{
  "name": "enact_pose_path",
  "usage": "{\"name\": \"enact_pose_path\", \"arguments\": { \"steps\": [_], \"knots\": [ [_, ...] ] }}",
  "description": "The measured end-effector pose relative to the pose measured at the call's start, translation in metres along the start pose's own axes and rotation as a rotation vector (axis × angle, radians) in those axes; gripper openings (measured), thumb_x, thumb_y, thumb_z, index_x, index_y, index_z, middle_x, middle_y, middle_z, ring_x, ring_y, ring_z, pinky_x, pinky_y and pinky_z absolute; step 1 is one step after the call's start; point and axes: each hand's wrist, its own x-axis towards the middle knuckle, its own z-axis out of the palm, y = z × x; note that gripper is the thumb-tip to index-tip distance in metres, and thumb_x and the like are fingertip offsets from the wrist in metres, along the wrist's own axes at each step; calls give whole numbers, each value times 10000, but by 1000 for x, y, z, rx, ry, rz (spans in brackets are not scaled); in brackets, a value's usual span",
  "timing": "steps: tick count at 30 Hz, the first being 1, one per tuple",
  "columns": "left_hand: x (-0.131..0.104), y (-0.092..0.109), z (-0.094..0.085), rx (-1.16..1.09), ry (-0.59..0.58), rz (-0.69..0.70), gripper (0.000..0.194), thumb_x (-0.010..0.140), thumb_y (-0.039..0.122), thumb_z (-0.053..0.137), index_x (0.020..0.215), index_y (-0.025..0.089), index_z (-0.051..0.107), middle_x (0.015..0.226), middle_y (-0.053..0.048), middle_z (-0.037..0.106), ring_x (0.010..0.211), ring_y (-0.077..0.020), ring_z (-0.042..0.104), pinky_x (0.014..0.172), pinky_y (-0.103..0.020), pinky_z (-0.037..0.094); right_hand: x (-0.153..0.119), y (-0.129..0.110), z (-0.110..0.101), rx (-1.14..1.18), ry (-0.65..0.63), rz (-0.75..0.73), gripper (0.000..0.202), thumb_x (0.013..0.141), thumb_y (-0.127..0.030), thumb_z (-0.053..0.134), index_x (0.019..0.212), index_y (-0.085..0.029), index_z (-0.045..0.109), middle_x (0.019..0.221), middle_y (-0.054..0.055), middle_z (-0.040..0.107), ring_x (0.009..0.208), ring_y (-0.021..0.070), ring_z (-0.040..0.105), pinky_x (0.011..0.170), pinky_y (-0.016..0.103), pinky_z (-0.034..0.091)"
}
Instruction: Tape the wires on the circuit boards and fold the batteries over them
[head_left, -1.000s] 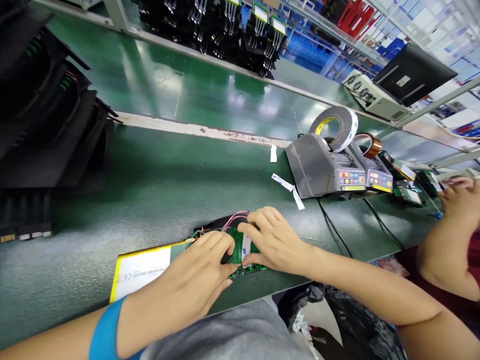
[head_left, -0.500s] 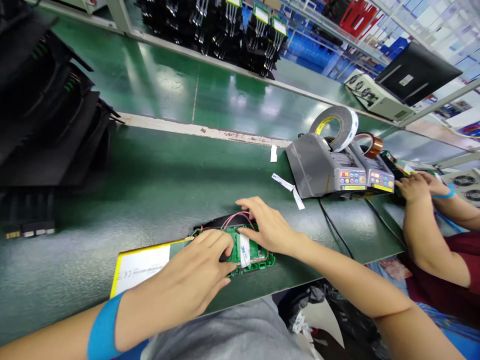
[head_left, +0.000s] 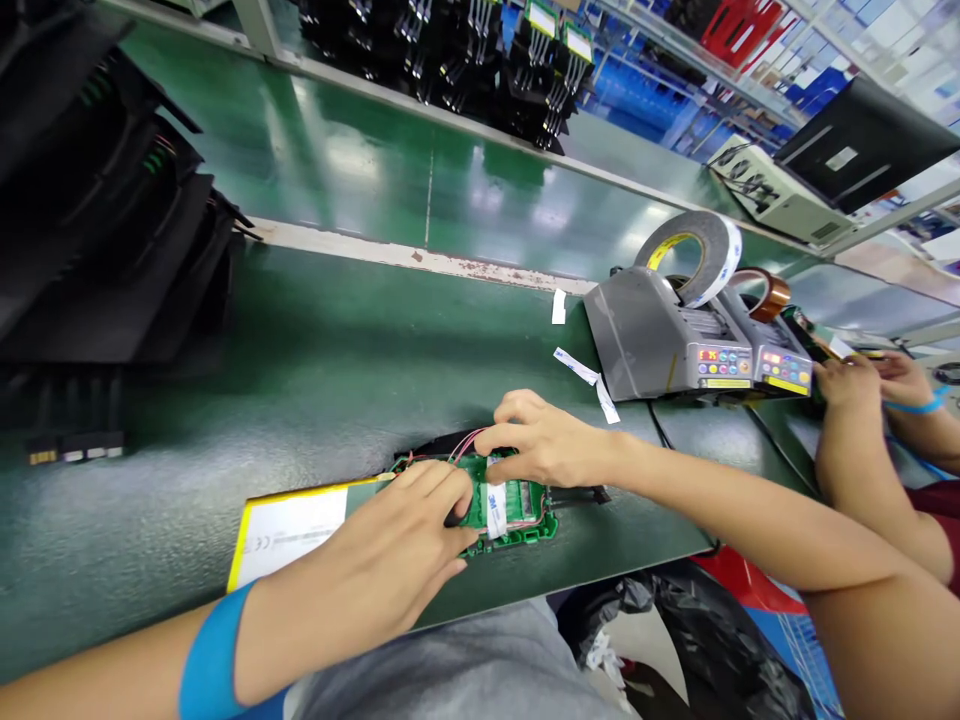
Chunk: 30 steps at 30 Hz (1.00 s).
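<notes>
Green board (head_left: 515,503) under curled left hand (head_left: 409,515), likely light, stiff, fragile, best edge-held; pink wires (head_left: 466,445) at slightly parted right hand (head_left: 549,446); holds unclear

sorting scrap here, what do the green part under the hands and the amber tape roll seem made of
Green part: probably moulded plastic, slightly glossy, given its ribbed, notched edges; exact type unclear. Amber tape roll: likely plastic film, from its glossy sheen.

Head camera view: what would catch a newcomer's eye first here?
Probably the blue wristband at lower left. Next come the left hand and right hand at a green unit with a white strip, near the front edge of the bench; then the big tape roll atop a grey machine at right.
</notes>
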Motion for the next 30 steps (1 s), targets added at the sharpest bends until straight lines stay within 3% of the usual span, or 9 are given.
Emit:
{"name": "enact_pose_path", "arguments": {
  "steps": [8,14,18,25,30],
  "knots": [
    [-1,0,0,-20,5,6,183,909,214,458,927,213,640,964,-47,476,922,-228,435,812,-381,374,25,10,-16,66,-222,-80,265,960,-237,454,838,-237,690,1107,28,565,929,197,387,836,352,336],
    [-1,0,1,-7,9,7,205,914,209,440,933,213,644,956,-49,473,910,-232,435,800,-393,378,8,-7,-1,-206,4,-95,250,976,-186,418,864,-221,639,1017,1,586,929,175,385,886,340,330],
    [-3,1,3,1,45,7,188,907,207,466,925,216,653,940,-46,473,903,-222,447,818,-384,386,-12,-32,10,-351,143,8,145,938,-158,493,883,-213,615,975,-9,585,839,158,400,827,323,333],
    [1,1,-1,11,30,35,189,897,209,491,969,237,664,1075,-56,535,1000,-243,485,858,-420,422,-25,-70,17,-363,173,349,245,925,-84,394,951,-148,630,947,75,558,785,190,403,707,340,335],
    [5,2,-5,72,72,115,191,865,190,524,986,219,670,1254,-68,566,1174,-272,478,1007,-477,380,-26,-74,19,-369,235,362,293,940,-81,355,950,-109,646,934,86,558,780,189,415,716,333,354]
  ]
}}
